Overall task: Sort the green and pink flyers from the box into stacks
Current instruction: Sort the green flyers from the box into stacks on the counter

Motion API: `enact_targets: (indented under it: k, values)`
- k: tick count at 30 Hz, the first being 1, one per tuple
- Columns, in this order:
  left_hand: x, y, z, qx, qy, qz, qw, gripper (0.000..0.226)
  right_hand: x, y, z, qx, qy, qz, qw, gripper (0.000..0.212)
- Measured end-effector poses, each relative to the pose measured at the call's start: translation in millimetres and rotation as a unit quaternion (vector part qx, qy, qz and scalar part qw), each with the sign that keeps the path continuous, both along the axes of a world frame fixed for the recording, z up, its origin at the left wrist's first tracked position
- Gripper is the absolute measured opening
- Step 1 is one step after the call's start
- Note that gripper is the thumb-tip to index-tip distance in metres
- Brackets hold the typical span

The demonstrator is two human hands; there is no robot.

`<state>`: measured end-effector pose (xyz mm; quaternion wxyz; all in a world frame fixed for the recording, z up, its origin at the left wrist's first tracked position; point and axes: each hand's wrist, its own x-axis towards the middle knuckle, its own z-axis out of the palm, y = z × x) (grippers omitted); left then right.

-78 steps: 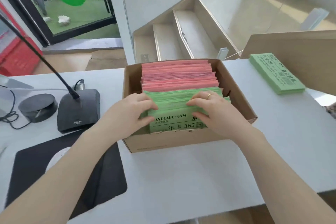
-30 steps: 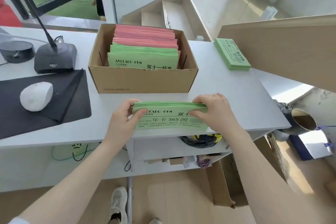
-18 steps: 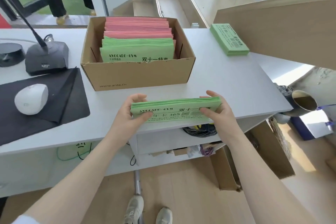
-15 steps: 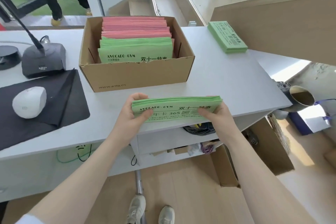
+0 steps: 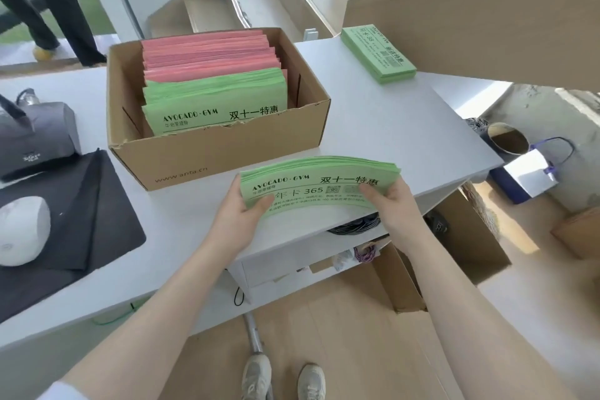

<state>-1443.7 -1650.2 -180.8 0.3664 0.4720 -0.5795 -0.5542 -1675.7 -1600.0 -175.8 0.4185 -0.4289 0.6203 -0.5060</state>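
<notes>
One bundle of thin green paper flyers (image 5: 319, 183) bowed between my left hand (image 5: 241, 216) and right hand (image 5: 391, 204), thumbs pinching its ends at the near desk edge. One green stack (image 5: 378, 53) lay far right; the brown cardboard box (image 5: 227, 153) held green and pink flyers (image 5: 207, 52) unsorted.

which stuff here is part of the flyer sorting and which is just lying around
Part of the job:
held green bundle, gripped by left hand and right hand
cardboard box
green flyers in box
pink flyers
green stack

Lying about:
white mouse
black mat
microphone base
</notes>
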Motion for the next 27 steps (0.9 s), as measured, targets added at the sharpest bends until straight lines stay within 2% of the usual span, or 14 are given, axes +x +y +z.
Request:
enact_targets:
  k: [7,10,13,18,21,24,27]
  values:
    - [-27.4,-18.2,12.9,-0.07,-0.06,-0.056,0.994,0.029,-21.4,3.5,4.8,-0.011,-0.023,-0.061,0.998,0.03]
    - [-61.8,-25.4,19.3,-0.108,-0.069,-0.061,0.99,0.023,-50.3,2.7,6.2,-0.01,-0.025,-0.138,0.99,0.026]
    - [-104.8,-36.7,25.6,-0.142,-0.08,-0.069,0.984,0.023,-89.5,-5.5,12.0,-0.003,0.024,-0.207,0.978,0.032]
    - [-179.0,-82.0,32.2,-0.18,-0.15,-0.023,0.972,0.029,-156.7,-42.0,10.1,0.069,0.136,-0.14,0.978,0.022]
    - [-215.0,-119.2,32.6,-0.184,-0.218,0.017,0.958,0.034,-184.4,-78.3,7.1,0.092,0.182,-0.089,0.975,0.024]
    - [-243.9,-154.3,28.7,-0.211,-0.294,0.066,0.93,0.037,-200.5,-116.5,6.1,0.1,0.183,-0.061,0.976,0.03]
    - [-265.0,-186.2,15.8,-0.24,-0.382,0.098,0.887,0.04,-208.2,-150.9,2.1,0.103,0.185,-0.042,0.976,0.039]
